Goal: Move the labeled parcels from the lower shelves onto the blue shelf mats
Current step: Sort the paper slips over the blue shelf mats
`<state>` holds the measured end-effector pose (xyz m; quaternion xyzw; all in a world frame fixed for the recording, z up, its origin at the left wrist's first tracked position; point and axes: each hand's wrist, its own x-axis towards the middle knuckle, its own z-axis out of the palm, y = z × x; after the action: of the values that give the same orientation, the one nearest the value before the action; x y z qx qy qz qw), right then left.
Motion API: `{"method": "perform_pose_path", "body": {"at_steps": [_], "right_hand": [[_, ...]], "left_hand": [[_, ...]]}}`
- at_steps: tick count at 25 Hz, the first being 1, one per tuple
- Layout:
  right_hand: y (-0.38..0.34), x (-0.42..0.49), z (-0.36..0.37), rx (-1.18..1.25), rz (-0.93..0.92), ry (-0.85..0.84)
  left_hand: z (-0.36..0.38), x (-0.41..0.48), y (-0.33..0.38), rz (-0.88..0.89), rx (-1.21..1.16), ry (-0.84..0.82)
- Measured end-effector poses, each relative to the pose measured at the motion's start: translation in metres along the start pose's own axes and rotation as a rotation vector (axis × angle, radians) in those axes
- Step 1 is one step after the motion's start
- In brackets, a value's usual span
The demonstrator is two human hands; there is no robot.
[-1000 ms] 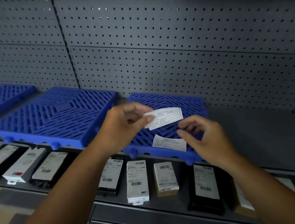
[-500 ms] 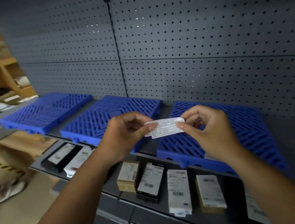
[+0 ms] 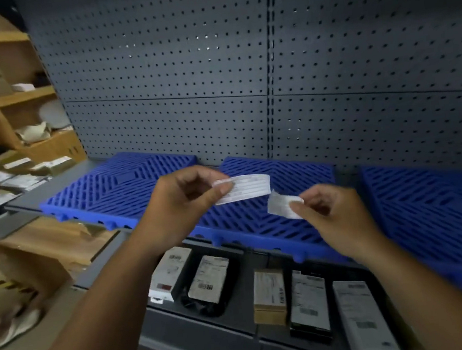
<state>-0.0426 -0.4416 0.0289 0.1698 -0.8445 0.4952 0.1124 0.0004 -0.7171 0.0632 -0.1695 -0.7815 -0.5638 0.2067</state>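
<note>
Now the right hand [image 3: 335, 217] has pulled away from the long white paper label [image 3: 245, 187] pinched by the left hand [image 3: 181, 206] and pinches a small white paper scrap [image 3: 279, 206], maybe peeled off so the label sticks, while labeled parcels [image 3: 268, 294] lie below the hands, under blue plastic slotted mats [image 3: 116, 188].

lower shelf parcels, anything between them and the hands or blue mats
Nothing visible blocks the parcels or blue mats, but the left hand pinches a paper label and the right hand a smaller slip.
</note>
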Motion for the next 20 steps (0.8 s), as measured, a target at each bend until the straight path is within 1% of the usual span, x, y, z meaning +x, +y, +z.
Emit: {"method": "perform_pose_path", "body": {"at_steps": [3,7,9,11,13,15,20], "right_hand": [[-0.004,-0.008,0.026,-0.121,0.057,-0.054],[-0.002,-0.018,0.036,-0.284,0.062,0.005],[0.000,-0.018,0.038,-0.328,0.055,0.043],[0.000,-0.022,0.039,-0.286,0.062,0.102],[-0.008,-0.023,0.040,-0.232,0.001,0.205],[-0.024,-0.020,0.048,-0.160,-0.055,0.242],[-0.081,0.006,0.098,-0.095,-0.177,0.089]], "left_hand": [[-0.023,0.006,-0.018,0.008,-0.032,-0.089],[-0.034,0.007,-0.032,-0.003,-0.073,-0.128],[-0.036,0.008,-0.036,0.005,-0.069,-0.138],[-0.037,0.006,-0.039,-0.004,-0.077,-0.148],[-0.039,0.006,-0.040,-0.007,-0.079,-0.171],[-0.045,0.007,-0.043,-0.012,-0.077,-0.210],[-0.090,0.017,-0.059,-0.026,-0.097,-0.199]]}}
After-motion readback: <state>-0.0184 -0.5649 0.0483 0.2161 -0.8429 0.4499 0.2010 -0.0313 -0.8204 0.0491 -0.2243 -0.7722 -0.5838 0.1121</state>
